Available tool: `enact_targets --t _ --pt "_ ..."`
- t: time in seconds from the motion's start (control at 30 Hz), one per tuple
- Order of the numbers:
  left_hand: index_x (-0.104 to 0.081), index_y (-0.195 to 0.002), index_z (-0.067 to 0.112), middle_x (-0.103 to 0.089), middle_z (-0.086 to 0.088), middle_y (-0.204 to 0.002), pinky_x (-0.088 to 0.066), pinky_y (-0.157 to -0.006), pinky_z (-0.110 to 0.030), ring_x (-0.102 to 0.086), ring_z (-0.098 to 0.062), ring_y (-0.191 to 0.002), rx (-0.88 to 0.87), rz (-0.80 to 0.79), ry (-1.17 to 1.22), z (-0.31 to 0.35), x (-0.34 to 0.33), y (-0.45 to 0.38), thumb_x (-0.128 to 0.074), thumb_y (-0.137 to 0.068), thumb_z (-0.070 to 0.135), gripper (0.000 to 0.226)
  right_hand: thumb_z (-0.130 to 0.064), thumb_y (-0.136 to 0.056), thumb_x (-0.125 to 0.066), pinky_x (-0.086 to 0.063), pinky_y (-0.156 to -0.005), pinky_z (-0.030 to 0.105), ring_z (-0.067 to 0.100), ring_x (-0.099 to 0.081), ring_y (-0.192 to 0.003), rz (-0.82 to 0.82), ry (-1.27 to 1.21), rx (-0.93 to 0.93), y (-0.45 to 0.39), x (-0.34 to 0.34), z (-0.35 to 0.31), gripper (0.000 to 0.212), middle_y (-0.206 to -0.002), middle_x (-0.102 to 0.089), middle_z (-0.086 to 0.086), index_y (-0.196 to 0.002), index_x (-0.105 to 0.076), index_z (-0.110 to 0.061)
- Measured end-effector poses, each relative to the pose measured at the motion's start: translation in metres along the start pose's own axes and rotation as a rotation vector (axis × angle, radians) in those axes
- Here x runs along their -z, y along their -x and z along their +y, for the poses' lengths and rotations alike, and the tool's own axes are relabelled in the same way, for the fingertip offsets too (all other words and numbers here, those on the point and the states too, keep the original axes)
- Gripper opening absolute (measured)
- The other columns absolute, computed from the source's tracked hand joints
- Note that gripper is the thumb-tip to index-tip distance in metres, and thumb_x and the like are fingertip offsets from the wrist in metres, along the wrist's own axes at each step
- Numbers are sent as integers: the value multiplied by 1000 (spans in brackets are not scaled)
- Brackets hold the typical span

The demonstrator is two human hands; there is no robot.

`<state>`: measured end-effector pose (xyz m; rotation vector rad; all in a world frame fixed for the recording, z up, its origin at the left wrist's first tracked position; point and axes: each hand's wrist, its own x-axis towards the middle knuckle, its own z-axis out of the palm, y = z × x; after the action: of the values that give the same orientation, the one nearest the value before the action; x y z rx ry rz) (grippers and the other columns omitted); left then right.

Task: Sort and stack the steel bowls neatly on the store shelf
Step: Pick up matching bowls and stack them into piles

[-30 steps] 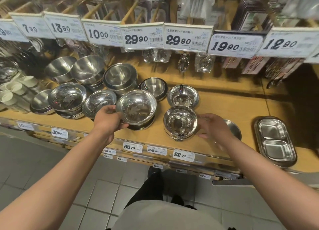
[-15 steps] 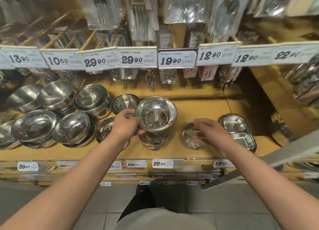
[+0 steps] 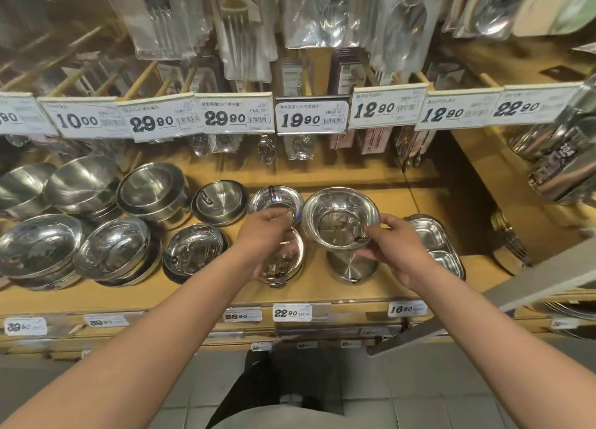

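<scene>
Two hands work at the wooden shelf (image 3: 322, 291). The right hand (image 3: 392, 246) pinches the rim of a raised steel bowl (image 3: 340, 217), held above a low steel piece (image 3: 351, 267) on the shelf. The left hand (image 3: 267, 235) curls over a small bowl (image 3: 285, 261) near the front edge — whether it truly grips is hard to tell. Some seven more bowls or bowl stacks stand to the left, close together. One divided steel tray (image 3: 435, 238) lies just right. Price tags (image 3: 311, 117) and bagged cutlery (image 3: 245, 41) hang overhead — bare shelf shows behind the raised bowl.
</scene>
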<state>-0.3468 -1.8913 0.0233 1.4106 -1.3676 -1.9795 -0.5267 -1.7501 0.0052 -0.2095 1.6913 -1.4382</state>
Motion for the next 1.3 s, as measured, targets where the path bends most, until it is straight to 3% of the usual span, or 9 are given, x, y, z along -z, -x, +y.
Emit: enact_targets --t 0.17,0.33,0.63,0.8,0.9,0.97,1.07,1.2,1.3 --pt "-66 -111 9 -69 -12 -98 -63 -61 -26 -73 -19 -77 3 117 32 2 51 -9 -55 -98 -2 20 -2 -96 -62 -64 -63 32 30 -77 -75 28 -12 -37 -22 -6 -8 36 -111 -70 20 -130 -52 -11" --pt "-67 -107 10 -77 -8 -74 -60 -54 -21 -75 -13 -63 18 177 134 3 91 -14 -54 -94 -9 26 -2 -97 -61 -63 -55 30 31 -77 -75 -87 1 -95 -49 -35 -17 26 -102 -71 24 -122 -52 -6" --pt "-72 -99 11 -74 -11 -95 -63 -63 -25 -74 -19 -83 13 310 113 -15 147 -20 -59 -93 -6 22 -15 -101 -59 -62 -52 30 32 -74 -81 -109 67 -135 -110 -98 -15 29 -112 -69 28 -125 -54 1" --pt "-67 -112 10 -67 -13 -102 -63 -68 -25 -68 -21 -90 42 357 110 -26 159 -27 -58 -97 -2 21 -12 -101 -59 -58 -92 53 40 -73 -98 -69 169 -116 -128 -116 -1 24 -121 -67 23 -121 -57 1" --pt "-66 -111 13 -67 -13 -107 -63 -68 -24 -69 -19 -91 49 354 104 -30 161 -28 -57 -98 0 21 -15 -98 -65 -65 -65 35 30 -74 -93 -44 184 -67 -128 -118 3 5 -111 -69 17 -100 -60 -14" --pt "-66 -110 15 -67 -12 -108 -62 -68 -24 -69 -20 -93 58 354 101 -33 161 -29 -56 -99 1 21 -19 -95 -69 -57 -50 24 22 -73 -75 -25 236 -42 -130 -116 8 15 -104 -71 16 -107 -65 -11" --pt "-67 -109 15 -68 -11 -110 -62 -65 -23 -69 -19 -95 71 365 100 -37 160 -28 -55 -101 2 20 -26 -89 -77 -54 -58 28 20 -66 -68 -21 328 -48 -128 -114 12 37 -100 -72 17 -116 -66 -3" --pt "-66 -114 12 -68 -10 -105 -62 -71 -28 -68 -19 -92 76 396 75 -43 165 -21 -54 -101 3 20 -28 -90 -77 -54 -62 32 18 -60 -54 17 400 -19 -121 -109 11 26 -76 -70 12 -97 -71 -4" --pt "-66 -110 11 -67 -9 -90 -60 -72 -30 -66 -15 -79 65 439 44 -50 170 -12 -57 -99 2 16 -28 -92 -73 -44 -44 23 13 -52 -41 46 448 29 -112 -106 4 23 -66 -63 7 -74 -65 -16"
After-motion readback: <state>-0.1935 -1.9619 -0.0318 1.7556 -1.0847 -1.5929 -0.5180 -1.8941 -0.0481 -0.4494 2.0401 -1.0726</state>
